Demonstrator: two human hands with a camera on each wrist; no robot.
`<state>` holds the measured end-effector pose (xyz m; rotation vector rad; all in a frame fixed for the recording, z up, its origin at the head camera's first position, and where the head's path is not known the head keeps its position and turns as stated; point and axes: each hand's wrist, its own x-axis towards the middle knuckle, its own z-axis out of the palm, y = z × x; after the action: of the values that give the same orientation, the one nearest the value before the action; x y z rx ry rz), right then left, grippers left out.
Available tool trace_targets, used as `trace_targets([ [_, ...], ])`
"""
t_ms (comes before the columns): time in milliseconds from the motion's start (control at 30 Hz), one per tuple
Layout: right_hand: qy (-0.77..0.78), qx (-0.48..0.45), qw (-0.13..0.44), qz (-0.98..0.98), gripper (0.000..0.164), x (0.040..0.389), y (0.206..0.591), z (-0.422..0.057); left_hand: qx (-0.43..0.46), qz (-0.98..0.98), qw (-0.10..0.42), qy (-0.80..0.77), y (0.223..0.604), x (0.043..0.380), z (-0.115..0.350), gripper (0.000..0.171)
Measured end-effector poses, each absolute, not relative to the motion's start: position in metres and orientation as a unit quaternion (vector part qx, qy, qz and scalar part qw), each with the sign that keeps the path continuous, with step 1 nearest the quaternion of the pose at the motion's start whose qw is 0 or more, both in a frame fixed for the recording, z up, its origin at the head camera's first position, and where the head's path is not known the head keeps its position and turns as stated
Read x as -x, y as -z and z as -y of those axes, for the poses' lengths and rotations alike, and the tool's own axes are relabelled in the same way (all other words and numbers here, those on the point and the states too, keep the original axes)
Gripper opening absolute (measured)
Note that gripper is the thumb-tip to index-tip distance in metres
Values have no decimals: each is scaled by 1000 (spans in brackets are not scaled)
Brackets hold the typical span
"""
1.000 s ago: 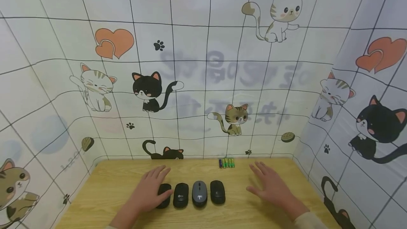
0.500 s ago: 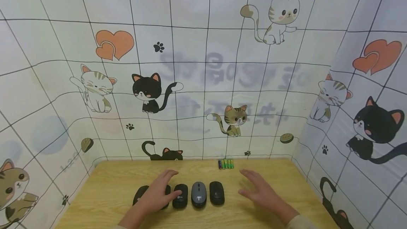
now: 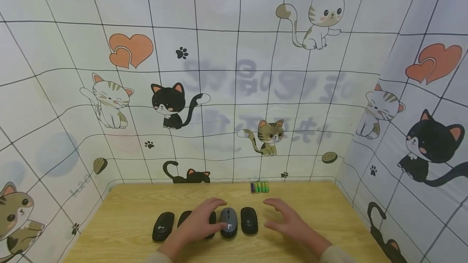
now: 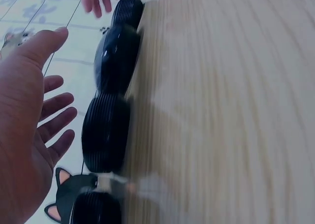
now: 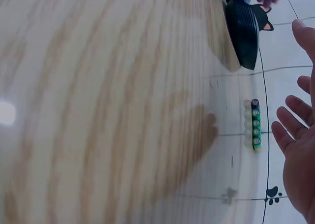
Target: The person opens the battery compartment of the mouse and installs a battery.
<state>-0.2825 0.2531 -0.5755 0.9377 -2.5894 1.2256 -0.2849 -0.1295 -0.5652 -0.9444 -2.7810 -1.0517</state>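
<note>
Several computer mice stand in a row on the wooden table. At the left end is a black mouse (image 3: 163, 226). Two more black ones lie partly hidden under my left hand (image 3: 199, 224), whose thumb overlaps the grey mouse (image 3: 229, 217) in the head view. In the left wrist view that hand (image 4: 24, 101) hovers above the row, fingers loosely bent and holding nothing. A black mouse (image 3: 249, 220) ends the row on the right. My right hand (image 3: 290, 222) hangs in the air just right of it, thumb and fingers apart around nothing, as the right wrist view also shows.
Several small batteries (image 3: 259, 187), mostly green with one dark, lie side by side near the table's back edge. The wooden table (image 3: 120, 206) is enclosed by a white gridded cloth (image 3: 219, 52) printed with cats and hearts.
My left hand has moved right along the row, uncovering the leftmost black mouse. My right hand has moved left toward the rightmost mouse. Mice and batteries have stayed in place.
</note>
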Motion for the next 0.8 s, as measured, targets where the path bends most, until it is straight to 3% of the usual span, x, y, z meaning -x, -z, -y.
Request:
trace_targets([
  [800,-378,-340,23,861,61,290,580,-227,326,901,-32,284,569,303,65,67],
])
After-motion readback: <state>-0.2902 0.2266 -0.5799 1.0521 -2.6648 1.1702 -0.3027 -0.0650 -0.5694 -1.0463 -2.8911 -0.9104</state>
